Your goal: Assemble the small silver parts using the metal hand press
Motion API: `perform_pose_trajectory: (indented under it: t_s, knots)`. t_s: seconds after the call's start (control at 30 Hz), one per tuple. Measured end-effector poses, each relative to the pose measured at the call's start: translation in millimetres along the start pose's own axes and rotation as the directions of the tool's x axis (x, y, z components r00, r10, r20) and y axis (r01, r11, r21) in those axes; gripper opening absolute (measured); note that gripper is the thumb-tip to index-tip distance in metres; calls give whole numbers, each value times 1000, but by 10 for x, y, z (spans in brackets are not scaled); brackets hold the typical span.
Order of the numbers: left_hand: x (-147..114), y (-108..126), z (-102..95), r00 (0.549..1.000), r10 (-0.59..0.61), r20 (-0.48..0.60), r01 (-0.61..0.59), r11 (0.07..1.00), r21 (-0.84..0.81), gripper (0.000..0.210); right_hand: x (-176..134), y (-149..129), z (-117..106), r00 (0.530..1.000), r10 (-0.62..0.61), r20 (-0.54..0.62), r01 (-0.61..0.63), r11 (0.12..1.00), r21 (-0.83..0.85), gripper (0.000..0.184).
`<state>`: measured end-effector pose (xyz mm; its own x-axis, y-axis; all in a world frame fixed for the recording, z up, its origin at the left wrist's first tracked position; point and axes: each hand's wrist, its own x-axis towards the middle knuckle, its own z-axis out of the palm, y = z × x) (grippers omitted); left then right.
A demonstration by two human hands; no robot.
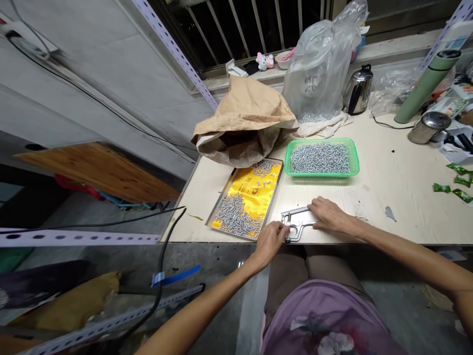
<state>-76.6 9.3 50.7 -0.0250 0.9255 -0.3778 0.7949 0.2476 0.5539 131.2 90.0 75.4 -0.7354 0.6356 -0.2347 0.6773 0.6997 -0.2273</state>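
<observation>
Near the table's front edge lies a silver pair of pliers [300, 225] with a small spring and a round, C-shaped jaw. My right hand [327, 214] is closed around its handles on the right. My left hand [272, 240] has its fingers pinched together at the jaw end; any small part between them is too small to make out. Left of the pliers, a shallow tray [274, 195] lined with yellow cloth holds two heaps of small silver metal pieces [236, 216]. Beyond the pliers stands a green plastic basket [322, 174] full of similar pieces.
An open brown paper bag [251, 111] sits behind the tray. A clear plastic bag [314, 74] stands by a metal kettle [359, 89]. To the right are a green flask [426, 88], a steel cup [428, 129] and green wrapped sweets [461, 181]. A black cable [162, 256] hangs beside the table's left edge.
</observation>
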Motion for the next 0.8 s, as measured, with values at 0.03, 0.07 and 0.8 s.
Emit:
perform_pose_trajectory:
  t_s: [0.03,0.07,0.8]
  knots:
    - [14,43,28,991,124,-54,-119,989,91,20,-12,-20,2,1000,6,-2,-6,1000,2,34]
    - [47,92,64,967,243,-72,-229,959,165,18,-22,-38,9,1000,12,-9,-12,1000,3,35]
    - [485,595,256,797,485,360,-604,633,484,16,-207,48,503,976,39,-213,-74,984,-161,8]
